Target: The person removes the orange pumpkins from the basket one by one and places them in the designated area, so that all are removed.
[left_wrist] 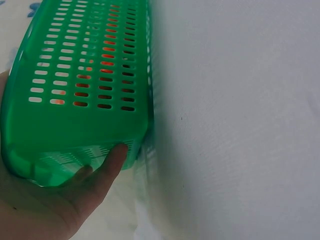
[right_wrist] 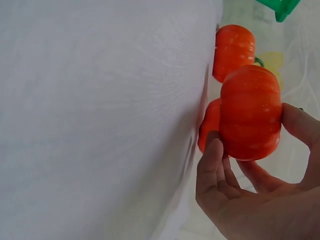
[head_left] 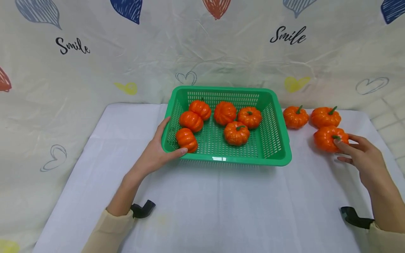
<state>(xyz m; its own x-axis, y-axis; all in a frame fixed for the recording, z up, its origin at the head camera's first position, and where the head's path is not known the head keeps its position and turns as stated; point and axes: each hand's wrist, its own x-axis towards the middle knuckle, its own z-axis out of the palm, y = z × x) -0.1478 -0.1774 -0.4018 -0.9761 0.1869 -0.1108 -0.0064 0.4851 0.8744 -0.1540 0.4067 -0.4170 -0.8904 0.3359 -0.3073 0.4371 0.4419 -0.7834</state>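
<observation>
A person in cream sleeves works at a table under a white cloth, both hands busy with a haul of orange pumpkins. At left, the left hand grips the near left corner of a green basket, thumb over the near rim, fingers round the outside of the end wall. Six pumpkins sit in the basket: three left-side pumpkins in a slanting row, the nearest of them just beside the thumb, and three middle pumpkins bunched close together, leaving bare mesh at the right end. At right, the right hand holds a seventh pumpkin between thumb and fingers, the thumb beside its green stem. That pumpkin is to the right of the basket, well apart from it; whether it touches the cloth, an onlooker cannot tell. Just behind it stand two more: one pumpkin right beside the basket's right wall, another pumpkin farther right, stems up. A black fitting juts from each wrist. Beyond the table hangs a pale sheet printed with hearts and the word "Smile"
</observation>
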